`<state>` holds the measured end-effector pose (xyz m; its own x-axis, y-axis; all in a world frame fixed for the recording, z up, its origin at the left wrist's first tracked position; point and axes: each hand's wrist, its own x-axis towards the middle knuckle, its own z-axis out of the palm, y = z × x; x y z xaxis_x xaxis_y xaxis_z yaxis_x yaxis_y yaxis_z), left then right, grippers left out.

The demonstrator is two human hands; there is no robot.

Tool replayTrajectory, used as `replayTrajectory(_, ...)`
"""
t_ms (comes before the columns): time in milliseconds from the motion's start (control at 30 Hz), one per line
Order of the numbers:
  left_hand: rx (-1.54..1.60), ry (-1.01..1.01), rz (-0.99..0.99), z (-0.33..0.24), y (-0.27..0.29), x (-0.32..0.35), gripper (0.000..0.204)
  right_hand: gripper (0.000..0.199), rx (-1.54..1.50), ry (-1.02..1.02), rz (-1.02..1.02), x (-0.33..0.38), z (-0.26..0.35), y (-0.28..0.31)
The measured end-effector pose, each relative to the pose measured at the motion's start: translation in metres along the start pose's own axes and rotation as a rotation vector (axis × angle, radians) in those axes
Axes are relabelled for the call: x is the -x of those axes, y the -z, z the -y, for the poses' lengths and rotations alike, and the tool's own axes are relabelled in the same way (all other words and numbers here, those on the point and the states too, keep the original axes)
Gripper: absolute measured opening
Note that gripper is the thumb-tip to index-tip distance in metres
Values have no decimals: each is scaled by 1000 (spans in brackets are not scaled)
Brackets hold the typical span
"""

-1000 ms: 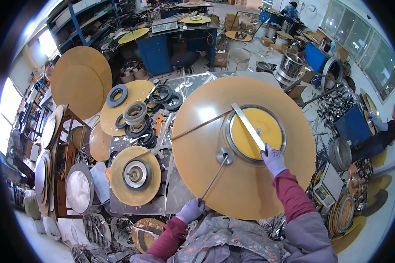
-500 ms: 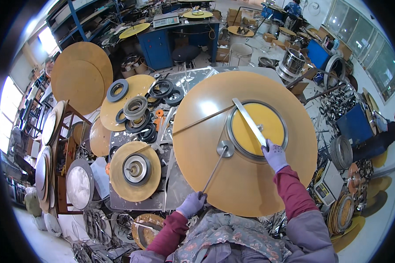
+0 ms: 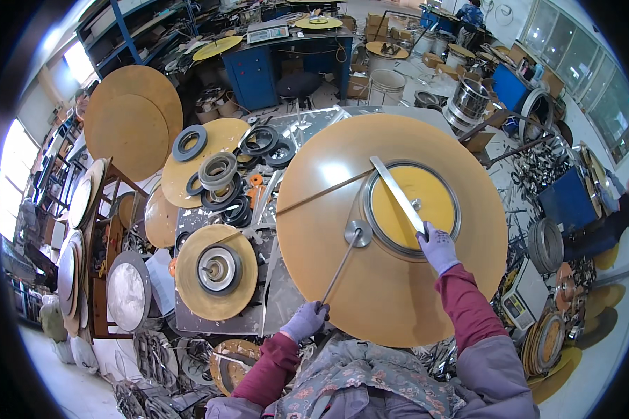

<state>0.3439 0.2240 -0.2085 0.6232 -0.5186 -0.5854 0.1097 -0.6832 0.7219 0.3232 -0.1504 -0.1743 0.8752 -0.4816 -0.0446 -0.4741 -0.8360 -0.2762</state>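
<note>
My gloved left hand [image 3: 305, 321] is closed around the near end of a thin metal rod [image 3: 338, 275]. A small round grey disc [image 3: 357, 233] is at the rod's far end, resting against a large tan disc [image 3: 321, 202], close to the rim of its round centre. My gloved right hand [image 3: 438, 249] grips the near end of a flat metal bar [image 3: 396, 193]. That bar lies slantwise across the yellow centre [image 3: 430, 188], which a grey metal ring [image 3: 457, 209] surrounds. A dark narrow strip [image 3: 325, 191] runs from the ring to the large disc's left edge.
Left on the grey table [image 3: 283, 297] is a smaller tan disc [image 3: 189, 279] with a metal hub. Black and grey rings [image 3: 218, 170] lie behind it. Discs lean at the left. A blue desk [image 3: 251, 80] stands beyond; metal scrap and a scale [image 3: 517, 307] are at the right.
The view has shifted slightly. My left hand and the rod with its small disc have moved a little away from me. My right hand and the flat bar look unmoved.
</note>
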Motion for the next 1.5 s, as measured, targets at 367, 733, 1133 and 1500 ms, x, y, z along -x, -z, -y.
replayTrajectory(367,95,102,-54,4,18,-11,37,36,29,1,10,-3,1,-4)
replayTrajectory(733,95,72,-44,-4,25,-13,36,34,11,10,-3,-3,6,2)
replayTrajectory(1133,109,82,14,-11,21,-10,34,38,10,2,-5,-3,1,-5)
replayTrajectory(1500,55,25,14,-7,16,-12,35,39,31,-1,17,-4,0,-5)
